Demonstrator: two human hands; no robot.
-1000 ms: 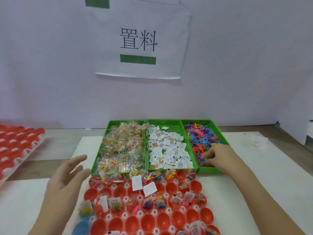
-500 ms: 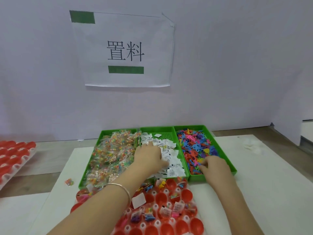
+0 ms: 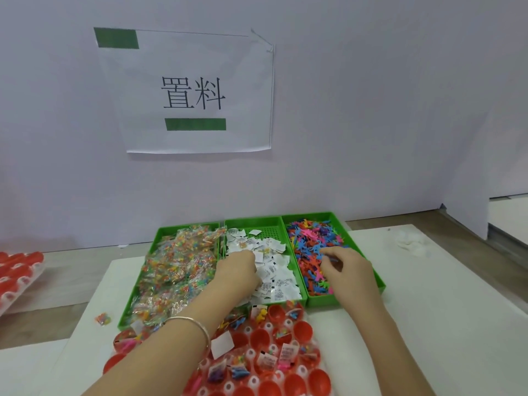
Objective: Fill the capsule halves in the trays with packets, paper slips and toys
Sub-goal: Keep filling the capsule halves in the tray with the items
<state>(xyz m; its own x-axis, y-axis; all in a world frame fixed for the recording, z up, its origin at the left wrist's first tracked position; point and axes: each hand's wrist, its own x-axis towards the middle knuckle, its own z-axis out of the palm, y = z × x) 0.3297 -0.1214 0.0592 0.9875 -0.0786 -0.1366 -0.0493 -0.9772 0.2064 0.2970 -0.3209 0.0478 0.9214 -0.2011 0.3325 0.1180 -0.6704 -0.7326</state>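
The light is bright and soft and seems to come from above, so the wall (image 3: 371,110) looks pale and even, with only a thin, faint shadow under the sign (image 3: 200,90). The packets (image 3: 177,267) shine a little, but nothing glares. The whole picture is a bit fuzzy: the print on the slips (image 3: 280,284) is too small to read, the toys (image 3: 311,241) melt into blobs of colour, and the table (image 3: 443,310) edges lean and bend near the sides.
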